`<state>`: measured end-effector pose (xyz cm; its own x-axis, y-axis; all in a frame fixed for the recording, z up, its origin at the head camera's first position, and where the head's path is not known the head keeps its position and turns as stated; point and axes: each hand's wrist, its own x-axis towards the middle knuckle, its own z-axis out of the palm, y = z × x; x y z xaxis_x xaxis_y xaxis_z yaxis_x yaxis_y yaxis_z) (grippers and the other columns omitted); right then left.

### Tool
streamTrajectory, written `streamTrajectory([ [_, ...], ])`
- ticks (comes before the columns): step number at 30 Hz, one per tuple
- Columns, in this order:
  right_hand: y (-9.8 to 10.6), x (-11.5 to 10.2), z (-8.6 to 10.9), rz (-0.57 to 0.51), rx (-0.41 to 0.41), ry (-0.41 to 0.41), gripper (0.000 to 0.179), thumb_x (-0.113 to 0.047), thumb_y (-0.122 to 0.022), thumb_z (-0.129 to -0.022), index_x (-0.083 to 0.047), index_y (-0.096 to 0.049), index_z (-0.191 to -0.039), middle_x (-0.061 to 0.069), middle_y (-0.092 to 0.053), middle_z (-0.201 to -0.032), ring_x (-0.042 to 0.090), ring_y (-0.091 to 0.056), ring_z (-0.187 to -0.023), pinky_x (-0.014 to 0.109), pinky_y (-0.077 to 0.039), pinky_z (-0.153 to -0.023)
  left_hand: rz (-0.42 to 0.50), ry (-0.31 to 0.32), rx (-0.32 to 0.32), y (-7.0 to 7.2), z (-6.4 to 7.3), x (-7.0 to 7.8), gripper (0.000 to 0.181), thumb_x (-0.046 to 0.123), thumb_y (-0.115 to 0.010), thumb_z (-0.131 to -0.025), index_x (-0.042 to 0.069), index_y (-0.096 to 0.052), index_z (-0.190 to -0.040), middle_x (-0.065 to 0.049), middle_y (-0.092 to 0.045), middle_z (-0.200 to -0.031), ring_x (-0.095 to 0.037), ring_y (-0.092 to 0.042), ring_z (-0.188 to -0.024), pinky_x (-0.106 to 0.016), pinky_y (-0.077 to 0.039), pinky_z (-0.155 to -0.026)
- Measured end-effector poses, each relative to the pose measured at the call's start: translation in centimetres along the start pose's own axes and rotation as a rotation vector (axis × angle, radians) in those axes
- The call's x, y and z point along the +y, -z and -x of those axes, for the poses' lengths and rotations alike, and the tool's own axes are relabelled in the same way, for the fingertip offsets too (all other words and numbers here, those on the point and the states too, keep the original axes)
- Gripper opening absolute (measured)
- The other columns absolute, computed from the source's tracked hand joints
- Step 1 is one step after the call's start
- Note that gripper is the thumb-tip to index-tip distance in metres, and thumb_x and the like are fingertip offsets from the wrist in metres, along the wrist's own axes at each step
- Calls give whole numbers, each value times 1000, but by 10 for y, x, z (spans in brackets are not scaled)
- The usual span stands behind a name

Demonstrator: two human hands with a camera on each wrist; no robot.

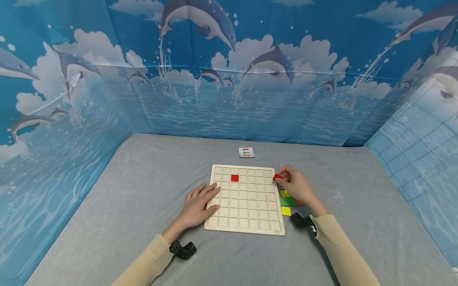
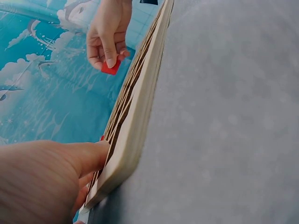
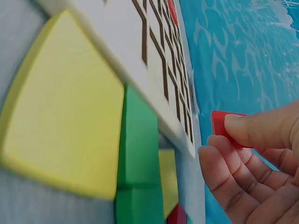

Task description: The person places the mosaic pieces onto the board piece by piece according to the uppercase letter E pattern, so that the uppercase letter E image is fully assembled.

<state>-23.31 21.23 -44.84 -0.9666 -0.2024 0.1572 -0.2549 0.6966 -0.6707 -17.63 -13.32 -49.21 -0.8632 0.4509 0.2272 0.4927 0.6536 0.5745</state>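
A pale wooden board (image 1: 243,203) with a grid of square cells lies flat in front of me. One red tile (image 1: 234,178) sits in a cell of its upper row area, left of the middle. My left hand (image 1: 198,204) rests on the board's left edge, fingers spread and straight, its thumb (image 2: 88,155) on the rim. Between thumb and fingertips my right hand (image 1: 295,183) pinches another red tile (image 3: 224,126). That tile is held up by the board's upper right corner, and the remaining fingers are loosely curled beneath it.
Right of the board lie loose tiles: a yellow tile (image 1: 286,211), green tiles (image 1: 288,201), another yellow tile (image 1: 284,193) and a partly hidden orange-red one (image 1: 299,202). Beyond the board is a small card (image 1: 246,152) with a coloured grid. A dolphin-print curtain (image 1: 229,107) surrounds the grey tabletop (image 1: 154,178).
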Motion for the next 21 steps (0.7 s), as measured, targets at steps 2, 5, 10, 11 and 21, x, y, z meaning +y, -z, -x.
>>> streamTrajectory([
  [2, -3, -3, -1, -1, -2, -1, 15, -7, -66, -89, -3, -59, -101, 6, -60, -86, 20, -55, -71, 34, -46, -60, 0, -3, 1, 0, 0, 0, 54, 30, -58, -95, 11, -44, -144, -8, -33, -150, -37, -16, -139, -57, -9, -105],
  [5, -8, -8, -5, -26, -23, 3, 13, -7, -65, -90, -4, -58, -101, 6, -60, -86, 20, -55, -72, 34, -46, -60, 2, -5, 9, 0, 0, 1, 53, 29, -58, -95, 10, -45, -143, -8, -34, -150, -38, -17, -139, -58, -9, -105],
  [10, -19, -15, -11, -60, -52, 48, 11, -6, -64, -91, -4, -59, -101, 6, -60, -86, 20, -57, -73, 34, -47, -61, 5, -15, 24, 0, 0, 2, 53, 27, -59, -95, 8, -46, -142, -11, -36, -148, -40, -18, -138, -60, -10, -104],
  [11, -21, -16, -13, -63, -56, 62, 11, -5, -64, -91, -4, -60, -101, 6, -60, -86, 19, -57, -73, 34, -47, -62, 5, -15, 25, 0, 0, 2, 53, 27, -59, -94, 8, -46, -142, -11, -36, -148, -41, -19, -138, -60, -11, -103],
  [21, -41, -36, -27, -74, -100, 114, 10, -3, -66, -89, -5, -62, -98, 4, -60, -86, 18, -55, -73, 33, -46, -63, -9, 8, 3, 1, 0, 3, 53, 30, -58, -95, 10, -45, -143, -10, -35, -149, -39, -17, -139, -58, -9, -105],
])
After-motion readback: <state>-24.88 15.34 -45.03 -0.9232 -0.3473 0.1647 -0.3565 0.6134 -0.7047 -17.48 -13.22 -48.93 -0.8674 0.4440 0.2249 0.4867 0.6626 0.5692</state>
